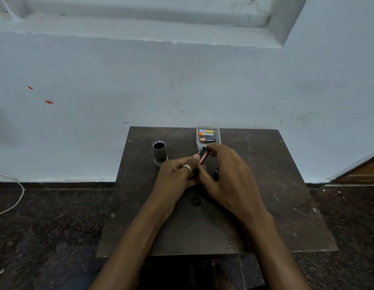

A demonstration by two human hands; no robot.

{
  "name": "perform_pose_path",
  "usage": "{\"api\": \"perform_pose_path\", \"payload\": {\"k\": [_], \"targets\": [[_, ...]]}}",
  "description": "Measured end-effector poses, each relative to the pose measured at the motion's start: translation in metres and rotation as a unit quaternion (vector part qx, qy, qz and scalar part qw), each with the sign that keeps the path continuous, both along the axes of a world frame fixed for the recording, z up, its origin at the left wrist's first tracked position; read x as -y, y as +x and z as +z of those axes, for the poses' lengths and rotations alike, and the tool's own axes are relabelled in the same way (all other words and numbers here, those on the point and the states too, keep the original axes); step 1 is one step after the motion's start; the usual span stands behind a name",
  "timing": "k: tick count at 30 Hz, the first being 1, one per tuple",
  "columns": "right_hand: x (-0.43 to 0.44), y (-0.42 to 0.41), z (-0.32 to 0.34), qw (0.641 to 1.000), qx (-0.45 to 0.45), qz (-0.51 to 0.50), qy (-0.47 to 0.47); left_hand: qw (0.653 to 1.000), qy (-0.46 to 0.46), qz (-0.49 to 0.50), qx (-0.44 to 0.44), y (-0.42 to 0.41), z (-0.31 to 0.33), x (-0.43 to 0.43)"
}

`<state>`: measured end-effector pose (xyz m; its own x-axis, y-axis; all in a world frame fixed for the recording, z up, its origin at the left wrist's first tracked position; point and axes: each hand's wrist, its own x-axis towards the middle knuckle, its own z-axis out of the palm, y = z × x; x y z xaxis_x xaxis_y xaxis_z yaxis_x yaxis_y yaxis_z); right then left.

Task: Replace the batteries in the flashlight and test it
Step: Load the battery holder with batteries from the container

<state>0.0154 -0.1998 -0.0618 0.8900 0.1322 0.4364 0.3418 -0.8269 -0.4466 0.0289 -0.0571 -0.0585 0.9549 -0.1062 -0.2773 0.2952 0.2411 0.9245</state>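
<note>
A grey flashlight body [159, 152] stands upright on the dark wooden table [265, 185], its open threaded end facing up, left of my hands. Between both hands is a red and black battery [203, 157], which seems to sit in a dark holder mostly hidden by my fingers. My left hand [177, 176], with a silver ring, grips its lower part; my right hand [228, 174] pinches its upper end. A clear plastic box [208, 136] just beyond holds three more batteries. A small dark piece [217, 174], maybe the flashlight cap, peeks out under my right hand.
The small table stands against a pale blue wall. A dark speckled floor surrounds it, with a white cable [14, 197] at the left and a wooden edge [361, 172] at the right. A bare foot [219, 277] shows below the table's near edge.
</note>
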Motion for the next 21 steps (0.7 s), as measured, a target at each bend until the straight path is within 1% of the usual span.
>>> {"api": "perform_pose_path", "payload": {"k": [4,7,10,13,17,21], "targets": [[-0.001,0.000,0.000,1.000,0.000,0.000,-0.008,1.000,-0.005,0.000,-0.005,0.001,-0.001,-0.001],[-0.002,-0.001,0.000,1.000,0.017,-0.008,-0.005,1.000,0.000,-0.021,0.000,-0.001,0.000,0.000],[-0.002,-0.001,0.000,1.000,0.014,0.000,0.006,0.999,0.004,-0.038,0.003,-0.001,0.002,0.000],[0.003,0.001,0.001,0.999,0.016,-0.001,0.034,0.999,-0.003,-0.037,-0.012,0.000,0.002,0.002],[0.011,0.001,0.006,0.995,0.007,-0.007,0.098,0.999,-0.010,-0.041,-0.028,-0.001,0.001,0.004],[0.005,-0.001,0.004,0.997,-0.016,0.016,0.068,0.998,-0.039,-0.024,-0.035,0.000,0.002,0.001]]}}
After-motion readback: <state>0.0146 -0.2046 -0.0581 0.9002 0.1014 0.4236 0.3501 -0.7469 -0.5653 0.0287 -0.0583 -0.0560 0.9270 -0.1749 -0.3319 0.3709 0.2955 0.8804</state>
